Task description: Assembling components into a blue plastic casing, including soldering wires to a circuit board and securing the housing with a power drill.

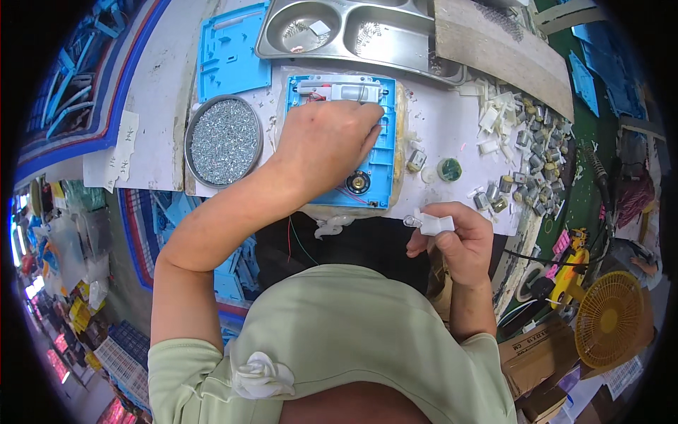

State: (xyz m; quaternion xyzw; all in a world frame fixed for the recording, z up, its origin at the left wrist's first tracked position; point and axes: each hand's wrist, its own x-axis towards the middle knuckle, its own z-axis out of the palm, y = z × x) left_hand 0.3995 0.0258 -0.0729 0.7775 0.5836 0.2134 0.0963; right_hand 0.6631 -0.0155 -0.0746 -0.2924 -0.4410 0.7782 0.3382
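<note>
Over a blue plastic casing [382, 157] on the bench, my left hand [332, 138] is curled closed, knuckles up. Its fingertips reach the casing's upper right side, and whatever they grip is hidden. A white and grey part [351, 92] lies along the casing's top, beside red wire. Lower in the casing sits a small round black speaker [358, 182]. To the right, past the bench's near edge, my right hand [462, 237] pinches a small white plastic housing [436, 224] with a clear piece at its left end.
A round tray of small screws [223, 141] stands left of the casing, below another blue panel [233, 53]. A steel compartment tray [388, 35] is at the back. Several small motors [537, 166] are heaped right, near a green round container [449, 169]. A yellow fan [609, 321] stands lower right.
</note>
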